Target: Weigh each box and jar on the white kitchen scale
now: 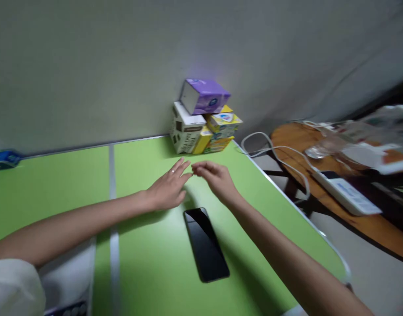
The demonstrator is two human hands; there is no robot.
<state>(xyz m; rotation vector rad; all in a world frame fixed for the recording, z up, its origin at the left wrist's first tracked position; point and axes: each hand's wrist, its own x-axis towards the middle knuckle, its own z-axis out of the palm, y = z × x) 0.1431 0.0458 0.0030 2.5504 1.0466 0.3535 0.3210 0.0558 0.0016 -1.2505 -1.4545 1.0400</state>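
My left hand [168,186] is held over the green table [149,263], palm down with its fingers stretched apart. A ring [172,171] shows on one of its fingers. Close by its fingertips, my right hand [214,177] is closed, its fingertips drawn together and pointing left. A tiny glint shows at those fingertips, too small to name. Nearer to me, below both hands, a black smartphone [206,245] lies on the table with its screen dark.
By the wall, a purple tissue pack [206,96] rests on a white carton [186,131] and yellow boxes [221,125]. A blue pack [4,160] lies far left. Right of the table, a wooden stand [290,136] holds a power strip [349,193] and a white cable [290,151].
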